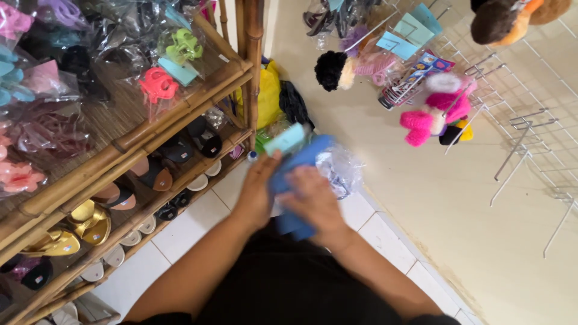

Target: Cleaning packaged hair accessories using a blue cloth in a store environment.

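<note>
Both my hands meet in front of me over a blue item (298,161) in a clear plastic wrapper (343,168) with a light teal card header (285,139). My left hand (257,191) grips the item from the left side, just under the card. My right hand (314,201) lies over its lower part, fingers curled on it. The picture is blurred by motion, so the item's exact shape is unclear.
A bamboo shelf (180,108) on the left carries bagged hair claws (159,84) on top and sandals (90,224) below. A white wire rack (518,120) on the cream wall holds pompom accessories (436,111). White floor tiles (198,222) lie beneath; a yellow bag (269,96) sits in the corner.
</note>
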